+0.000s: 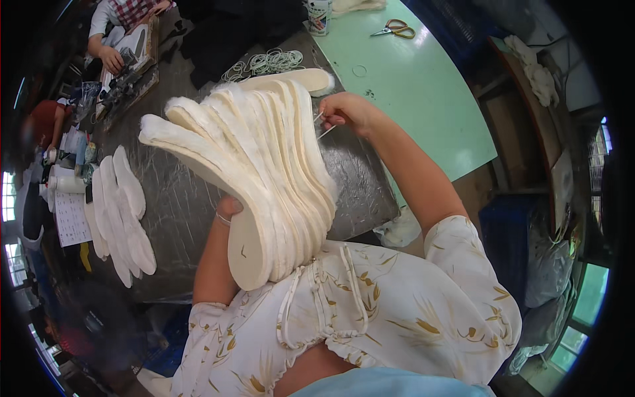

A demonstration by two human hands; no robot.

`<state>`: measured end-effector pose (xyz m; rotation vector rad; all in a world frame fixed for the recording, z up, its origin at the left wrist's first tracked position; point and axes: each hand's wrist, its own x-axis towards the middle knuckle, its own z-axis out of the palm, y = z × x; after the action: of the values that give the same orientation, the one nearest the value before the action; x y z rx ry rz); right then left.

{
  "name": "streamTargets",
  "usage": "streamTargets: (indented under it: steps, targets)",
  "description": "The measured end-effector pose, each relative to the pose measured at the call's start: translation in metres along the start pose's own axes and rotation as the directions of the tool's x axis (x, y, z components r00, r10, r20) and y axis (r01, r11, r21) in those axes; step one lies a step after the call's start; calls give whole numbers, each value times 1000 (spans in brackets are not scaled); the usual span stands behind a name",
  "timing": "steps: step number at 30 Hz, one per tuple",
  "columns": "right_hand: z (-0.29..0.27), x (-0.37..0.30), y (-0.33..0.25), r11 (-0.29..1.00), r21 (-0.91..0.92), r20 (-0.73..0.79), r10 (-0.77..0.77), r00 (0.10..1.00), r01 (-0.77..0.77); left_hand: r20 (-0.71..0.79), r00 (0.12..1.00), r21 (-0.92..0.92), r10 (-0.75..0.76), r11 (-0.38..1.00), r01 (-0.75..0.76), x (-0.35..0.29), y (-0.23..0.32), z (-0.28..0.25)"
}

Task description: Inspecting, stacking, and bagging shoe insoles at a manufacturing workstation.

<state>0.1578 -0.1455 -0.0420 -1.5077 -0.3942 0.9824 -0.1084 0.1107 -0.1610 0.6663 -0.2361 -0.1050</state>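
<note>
A thick stack of cream insoles [291, 172] with white fluffy linings stands on edge in front of my chest, fanned out at its upper left. My left hand [229, 206] grips the stack from behind at its left side; its fingers are mostly hidden by the insoles. Just right of the stack's upper part, my right hand [345, 112] is closed in a pinch on a thin white elastic band [327, 132]. Two short strands of it show by the fingers, running toward the insoles. One more insole [321, 81] lies flat beyond the stack.
Pale elastic bands [274, 62] lie heaped on the dark table [178, 218], near black cloth [225, 33]. Several white insoles [122, 218] rest at left. Scissors [395, 29] and a can [319, 16] are on the green board [423, 99]. A co-worker's hand [111, 59] shows far left.
</note>
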Motion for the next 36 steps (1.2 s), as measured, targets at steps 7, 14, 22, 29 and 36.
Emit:
streamTargets:
  steps: [7,14,22,29,36]
  targets:
    - [17,-18,-10,638,769,68,-26,997,-36,-648,717,-98,-257,962,256,38,17,50]
    - [6,18,-23,628,776,83,-18,996,-54,-230,952,506,203,861,-62,48,6,50]
    - [-2,41,-126,973,230,476,-106,873,-7,-138,932,544,-334,761,354,94,40,92]
    - [63,-36,-189,859,-377,501,-124,856,345,-94,934,529,-344,778,339,127,38,119]
    - [72,-73,-221,680,-649,426,-46,904,341,-48,942,565,-331,769,299,140,33,118]
